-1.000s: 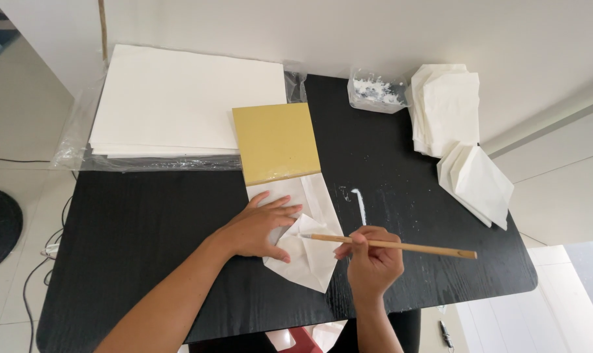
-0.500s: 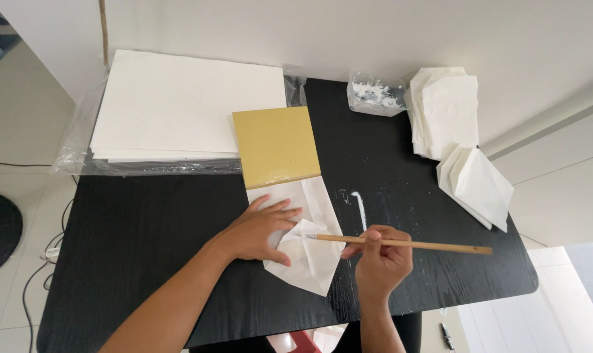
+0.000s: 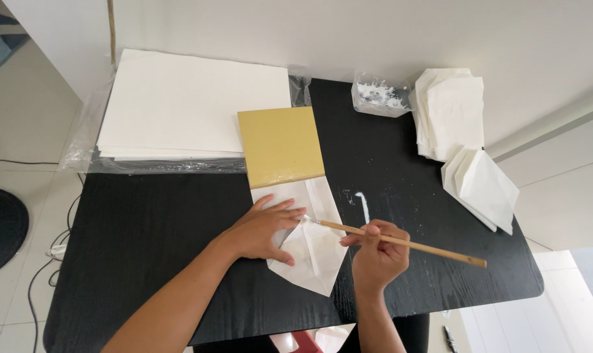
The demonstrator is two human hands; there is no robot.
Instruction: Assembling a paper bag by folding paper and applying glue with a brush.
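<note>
From the head view, the left hand [image 3: 265, 230] lies flat with fingers spread, pressing a white folded paper [image 3: 309, 252] onto the black desk [image 3: 152, 222], just below a yellow board [image 3: 281, 145]. The right hand [image 3: 377, 253] pinches a wooden brush [image 3: 401, 242], its tip touching the paper beside the left fingers.

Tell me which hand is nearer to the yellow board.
Left. The left hand presses flat on the folded white paper just below the yellow board; the right hand, holding the brush, sits lower and farther right.
</note>
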